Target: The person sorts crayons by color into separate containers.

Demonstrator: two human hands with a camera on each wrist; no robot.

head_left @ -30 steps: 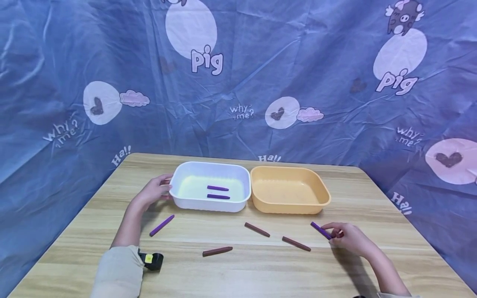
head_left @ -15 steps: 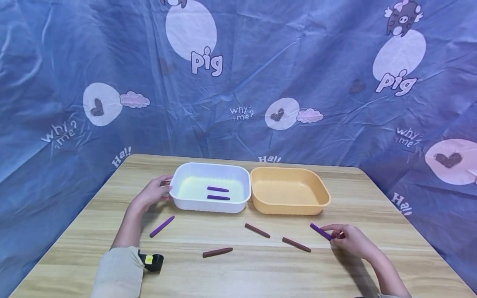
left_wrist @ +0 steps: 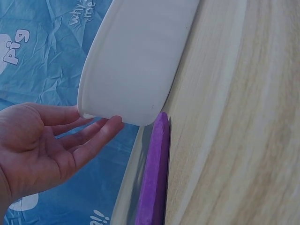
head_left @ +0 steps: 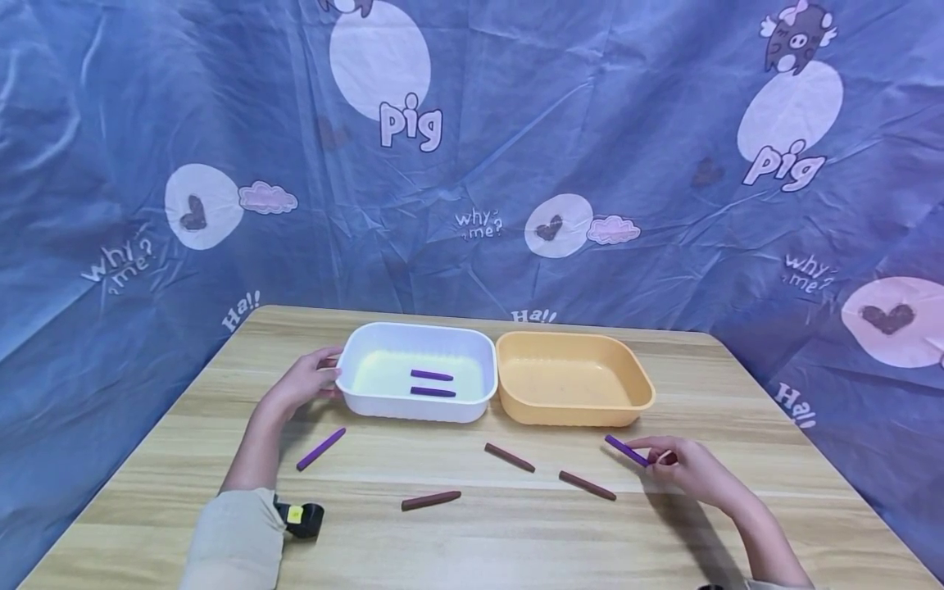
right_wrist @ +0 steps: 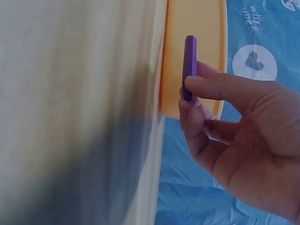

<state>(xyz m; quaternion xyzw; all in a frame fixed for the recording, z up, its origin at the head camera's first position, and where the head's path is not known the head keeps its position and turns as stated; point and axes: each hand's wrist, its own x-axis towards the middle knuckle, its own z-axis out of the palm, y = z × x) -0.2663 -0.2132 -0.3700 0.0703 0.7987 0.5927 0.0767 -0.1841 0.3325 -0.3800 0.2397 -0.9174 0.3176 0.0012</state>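
Note:
In the head view my left hand point(head_left: 298, 381) touches the left end of a white plastic tub point(head_left: 420, 408), its fingertips at the rim and end wall. Two purple crayons point(head_left: 432, 392) lie inside that tub. My right hand point(head_left: 689, 467) pinches another purple crayon point(right_wrist: 190, 61) between thumb and fingers, lifted over the table to the right of a brown crayon point(head_left: 586, 485). An orange tub point(head_left: 575, 414) stands against the white tub's right side. One more purple crayon point(head_left: 320, 449) lies beside my left forearm, large in the left wrist view.
Two further brown crayons, one centre point(head_left: 509, 457) and one nearer point(head_left: 431, 501), lie on the wooden table point(head_left: 516, 541). A blue printed cloth point(head_left: 472, 164) hangs right behind the table's back edge. A black wrist strap device point(head_left: 302, 518) sits on my left wrist.
My right hand has raised the purple crayon off the table and shifted it slightly left and away from me. The left hand and both tubs have stayed put.

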